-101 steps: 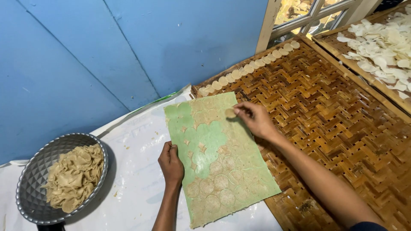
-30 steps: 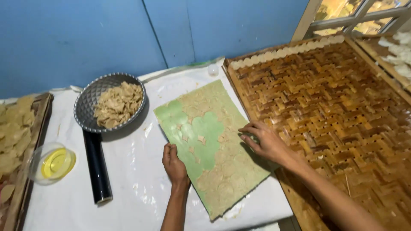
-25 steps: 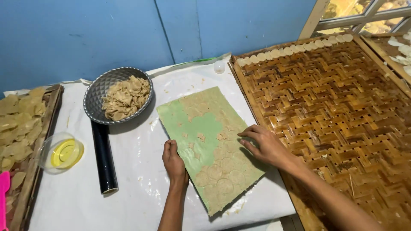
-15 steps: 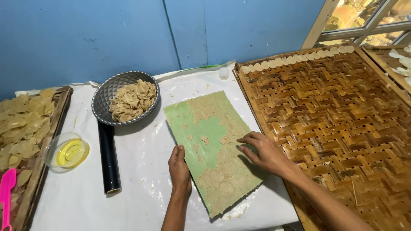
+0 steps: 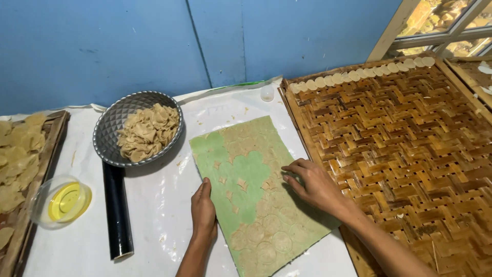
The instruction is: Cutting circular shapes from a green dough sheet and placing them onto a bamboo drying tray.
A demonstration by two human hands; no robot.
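Woven bamboo tray [image 5: 410, 154] right, one row of discs laid. Green sheet [image 5: 256, 190] of cut dough rounds on white table. Left hand [image 5: 203, 210] flat, pinning sheet edge. Right hand [image 5: 312, 182] fingers curled, lifting round; next needs clean peel.

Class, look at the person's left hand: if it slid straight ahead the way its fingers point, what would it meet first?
The left hand points up along the green mat's left edge; probably bare white sheet, then the metal bowl.

The left hand [image 5: 203, 208] presses flat on the green sheet's [image 5: 241, 190] near edge; the right hand [image 5: 313, 184], fingertips down, seems to pick at a dough round [image 5: 277, 199] beside it.
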